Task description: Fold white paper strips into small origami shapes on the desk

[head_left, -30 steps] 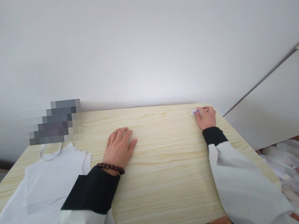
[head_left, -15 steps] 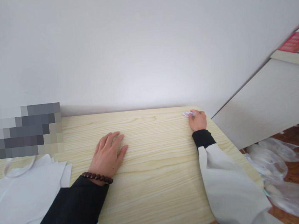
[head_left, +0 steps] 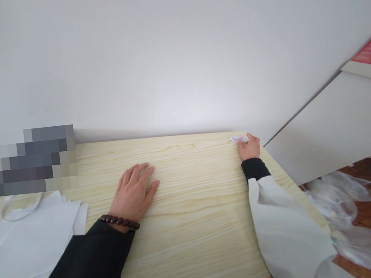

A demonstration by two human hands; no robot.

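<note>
My left hand [head_left: 134, 189] lies palm down on the pale wood-grain tabletop [head_left: 188, 227], its fingers spread and nothing in them. A dark bead bracelet [head_left: 120, 220] circles that wrist. At the far right corner of the table, my right hand [head_left: 249, 147] has its fingers closed on a small white folded piece of tissue or paper [head_left: 238, 138], pressed against the surface. Most of this piece is hidden under the fingers; only its left end shows.
White paper sheets [head_left: 27, 244] lie piled at the left, with a pale loop [head_left: 5, 211] at their far edge. Behind them is a pixelated dark object [head_left: 31, 159]. A white wall [head_left: 170, 61] borders the table's back. Clear plastic bags [head_left: 357, 227] lie on the floor at right.
My right hand has slid slightly right and away from me with the white piece, along the table's far corner. The left hand stays in place.
</note>
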